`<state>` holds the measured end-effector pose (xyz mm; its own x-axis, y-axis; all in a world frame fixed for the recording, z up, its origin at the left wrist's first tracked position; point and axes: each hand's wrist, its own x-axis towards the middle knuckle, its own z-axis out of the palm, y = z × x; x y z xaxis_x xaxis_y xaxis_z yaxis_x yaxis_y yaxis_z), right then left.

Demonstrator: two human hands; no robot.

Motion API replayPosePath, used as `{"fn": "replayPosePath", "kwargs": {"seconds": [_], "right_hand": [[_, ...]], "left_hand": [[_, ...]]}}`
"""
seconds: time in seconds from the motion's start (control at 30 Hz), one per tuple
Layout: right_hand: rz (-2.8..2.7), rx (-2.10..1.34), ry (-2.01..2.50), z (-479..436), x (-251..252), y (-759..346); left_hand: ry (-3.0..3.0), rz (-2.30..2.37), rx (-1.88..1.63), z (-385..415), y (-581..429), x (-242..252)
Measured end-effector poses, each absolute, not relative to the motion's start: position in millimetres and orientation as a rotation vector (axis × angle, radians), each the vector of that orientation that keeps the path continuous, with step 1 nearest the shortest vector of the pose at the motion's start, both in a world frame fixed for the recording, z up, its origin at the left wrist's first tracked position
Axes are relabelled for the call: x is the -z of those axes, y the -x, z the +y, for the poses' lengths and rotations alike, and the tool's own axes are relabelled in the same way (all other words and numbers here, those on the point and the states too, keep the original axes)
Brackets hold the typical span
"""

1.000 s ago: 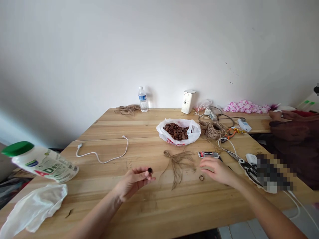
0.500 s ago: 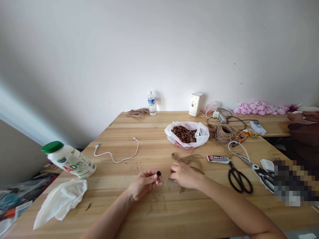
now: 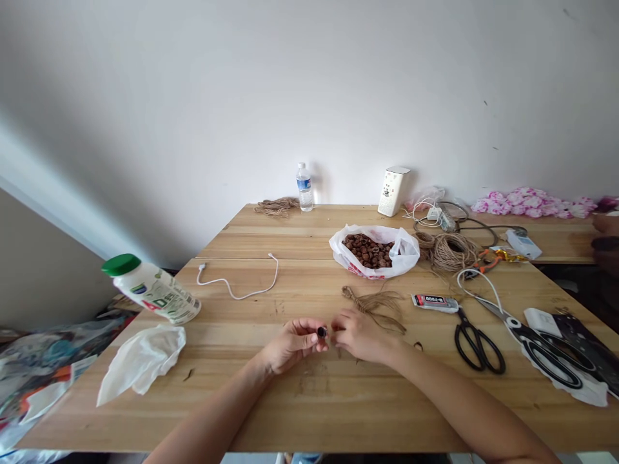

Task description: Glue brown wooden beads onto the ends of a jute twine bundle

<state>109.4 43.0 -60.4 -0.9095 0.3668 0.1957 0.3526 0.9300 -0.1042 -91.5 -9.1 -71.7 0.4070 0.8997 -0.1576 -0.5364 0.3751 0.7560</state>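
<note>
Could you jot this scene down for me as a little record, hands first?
Left hand: holds a small dark cup-shaped piece
Right hand: close beside that piece; whether it holds anything is unclear
Just beyond the hands: twine bundle
Farther back: white bag of brown pieces
On the right: B-7000 tube, black scissors, black-and-white scissors
On the left: green-capped bottle

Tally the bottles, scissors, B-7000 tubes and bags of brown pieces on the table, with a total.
Bottles: 2 (green-capped bottle, clear bottle)
Scissors: 2 (left pair, right pair)
B-7000 tube: 1
Bag of brown pieces: 1
Total: 6
</note>
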Motion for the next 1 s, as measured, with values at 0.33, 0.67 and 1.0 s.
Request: {"fn": "replayPosePath", "kwargs": {"seconds": [0.33, 0.67, 1.0], "right_hand": [[-2.506, -0.449, 0.635, 39, 42, -115], [-2.155, -0.756, 0.685, 40, 30, -118], [-2.2, -0.671, 0.598, 37, 32, -109]], "left_hand": [[-0.703, 0.566, -1.004, -11, 91, 72], [-0.706, 0.677, -1.08, -7, 88, 74], [-0.756, 0.762, -1.117, -6, 85, 75]]}}
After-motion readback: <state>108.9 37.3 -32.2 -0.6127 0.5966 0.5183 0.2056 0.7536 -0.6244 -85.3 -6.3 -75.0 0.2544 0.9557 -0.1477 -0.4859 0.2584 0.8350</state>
